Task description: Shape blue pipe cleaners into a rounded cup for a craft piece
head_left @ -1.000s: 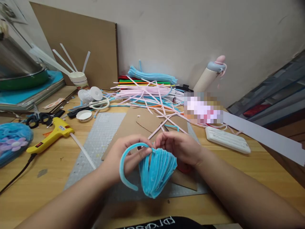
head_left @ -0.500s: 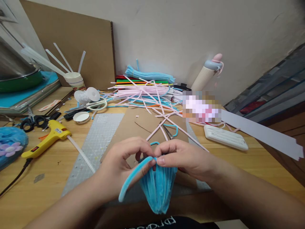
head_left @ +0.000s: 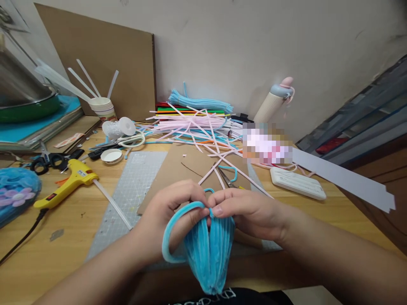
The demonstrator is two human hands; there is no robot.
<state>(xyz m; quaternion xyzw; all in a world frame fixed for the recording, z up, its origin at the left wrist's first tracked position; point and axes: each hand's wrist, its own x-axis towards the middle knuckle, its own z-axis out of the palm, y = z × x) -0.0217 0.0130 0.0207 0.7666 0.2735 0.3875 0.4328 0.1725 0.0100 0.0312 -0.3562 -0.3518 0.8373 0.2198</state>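
Observation:
A bundle of blue pipe cleaners (head_left: 210, 254), packed side by side and tapering to a blunt tip, hangs below my two hands over the table's front edge. My left hand (head_left: 178, 212) pinches a loose blue pipe cleaner (head_left: 167, 235) at the bundle's top; that strand curves out over the thumb in a wide loop. My right hand (head_left: 248, 212) closes on the top right of the bundle, thumb and forefinger meeting the left fingertips. A small blue loop (head_left: 209, 190) sticks up behind the fingers. The fingers hide the joint at the top.
A yellow glue gun (head_left: 66, 184) lies left with its clear stick pointing at my left wrist. Cardboard (head_left: 159, 182) covers a grey cutting mat (head_left: 114, 203). Pink pipe cleaners (head_left: 190, 123) pile up at the back; scissors (head_left: 49, 161), a white power strip-like box (head_left: 297, 183) and a bottle (head_left: 270, 101) stand around.
The loose blue strand has bent from a straight-ended arc into a rounder loop, its end now by the bundle. The bundle sits slightly lower, and the whole view has shifted a little.

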